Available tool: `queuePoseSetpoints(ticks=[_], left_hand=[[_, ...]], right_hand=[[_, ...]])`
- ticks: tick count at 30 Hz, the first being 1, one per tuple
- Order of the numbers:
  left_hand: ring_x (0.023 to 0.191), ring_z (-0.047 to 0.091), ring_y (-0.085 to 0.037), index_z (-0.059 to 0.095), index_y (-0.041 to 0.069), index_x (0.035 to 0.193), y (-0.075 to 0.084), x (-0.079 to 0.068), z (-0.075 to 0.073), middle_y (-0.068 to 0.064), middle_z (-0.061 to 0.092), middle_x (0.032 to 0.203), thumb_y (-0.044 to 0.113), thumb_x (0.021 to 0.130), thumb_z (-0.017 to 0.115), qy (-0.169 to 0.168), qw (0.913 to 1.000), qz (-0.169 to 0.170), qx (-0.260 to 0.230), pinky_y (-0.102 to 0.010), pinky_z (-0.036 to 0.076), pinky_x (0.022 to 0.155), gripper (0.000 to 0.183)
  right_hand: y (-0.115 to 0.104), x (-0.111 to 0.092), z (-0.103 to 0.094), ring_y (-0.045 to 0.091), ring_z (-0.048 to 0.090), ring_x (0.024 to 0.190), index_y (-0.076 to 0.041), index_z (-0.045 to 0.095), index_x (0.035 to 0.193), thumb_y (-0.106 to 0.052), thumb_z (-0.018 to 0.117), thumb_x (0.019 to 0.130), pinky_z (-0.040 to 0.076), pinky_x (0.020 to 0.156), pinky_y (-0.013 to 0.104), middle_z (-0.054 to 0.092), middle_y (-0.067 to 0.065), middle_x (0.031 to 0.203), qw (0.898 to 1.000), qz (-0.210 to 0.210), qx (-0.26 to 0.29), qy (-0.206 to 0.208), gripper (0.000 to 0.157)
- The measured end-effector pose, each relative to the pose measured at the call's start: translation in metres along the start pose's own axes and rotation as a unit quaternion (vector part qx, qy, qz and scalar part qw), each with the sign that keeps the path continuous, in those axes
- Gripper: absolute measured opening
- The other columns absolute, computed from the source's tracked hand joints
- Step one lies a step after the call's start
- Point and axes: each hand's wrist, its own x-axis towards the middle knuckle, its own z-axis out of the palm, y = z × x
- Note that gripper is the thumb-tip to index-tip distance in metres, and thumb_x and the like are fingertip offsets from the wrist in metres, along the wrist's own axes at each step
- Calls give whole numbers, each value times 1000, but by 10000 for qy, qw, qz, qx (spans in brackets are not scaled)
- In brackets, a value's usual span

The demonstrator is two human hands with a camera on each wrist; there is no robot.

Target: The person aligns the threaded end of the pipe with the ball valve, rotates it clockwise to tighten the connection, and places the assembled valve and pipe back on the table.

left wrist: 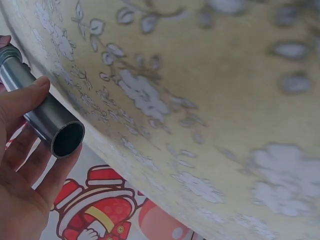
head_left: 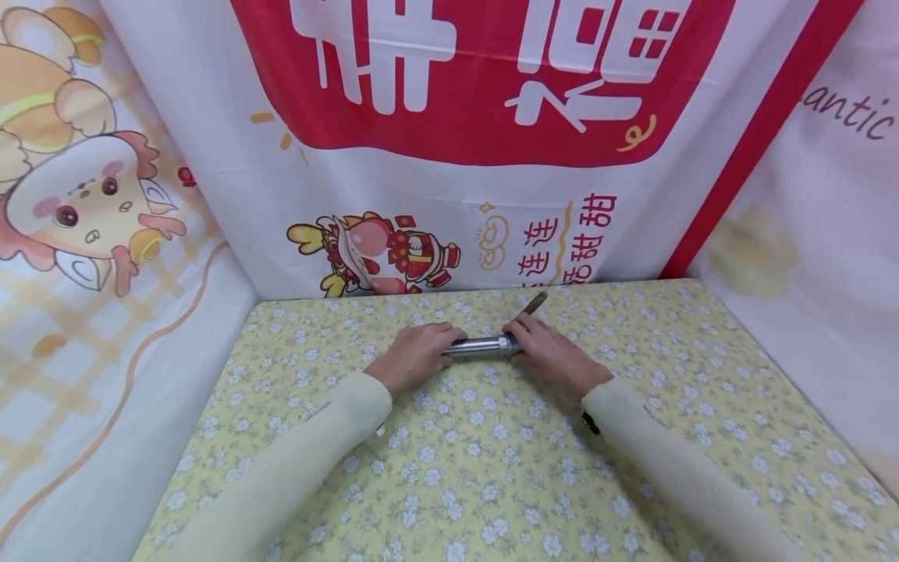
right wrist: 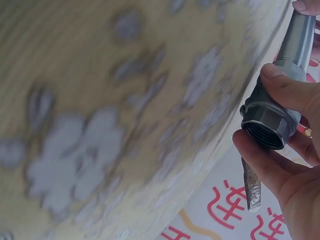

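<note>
A short steel pipe [head_left: 474, 347] lies crosswise between the two hands, close over the table, joined at its right end to a metal valve [right wrist: 267, 117] with a lever handle [head_left: 536, 303]. My left hand [head_left: 417, 353] grips the pipe's left part. In the left wrist view, its thumb lies along the pipe [left wrist: 47, 114] and the fingers bend underneath; the round open end faces the camera. Around the valve curls my right hand [head_left: 551, 351], thumb on one side, fingers on the other. The right wrist view shows the valve's hexagonal mouth, threaded inside, and the lever [right wrist: 252, 187] sticking out past the fingers.
A yellow flowered cloth covers the table [head_left: 456, 484]. Printed fabric hangs right behind its far edge as a back wall [head_left: 232, 179], with more hanging fabric [head_left: 794, 234] along the left and right sides.
</note>
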Motion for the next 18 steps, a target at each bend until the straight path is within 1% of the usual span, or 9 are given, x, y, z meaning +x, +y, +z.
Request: queuePoseSetpoints(ticks=[6,10,13,18], left_hand=[[110,74,-21,69,21,141,3,11,1,-2,79,124,14,101,80,-27,10000,67,-34,-43,62,93,42],[114,73,-23,69,21,141,4,17,2,-4,78,126,11,101,79,-107,9998,5,-137,-44,61,98,43],[116,72,-22,69,21,141,4,21,4,-2,77,127,9,101,79,-134,9998,-83,-147,-44,60,100,43],[114,72,-21,70,21,141,4,27,5,-2,77,126,7,102,77,-176,9997,-171,-83,-43,60,100,43]], right_hand=[[8,1,-1,30,66,115,-7,60,137,-9,84,97,61,96,49,58,13,130,9998,-36,-206,33,46],[13,0,-1,31,65,114,-6,59,137,-9,84,97,62,94,49,56,13,132,9995,-18,-320,80,47],[15,0,0,30,65,113,-7,59,137,-9,84,98,62,93,48,55,12,133,9992,-23,-394,74,46],[17,0,-1,30,67,111,-8,58,135,-8,82,99,63,92,47,61,12,131,9988,-63,-482,76,44]])
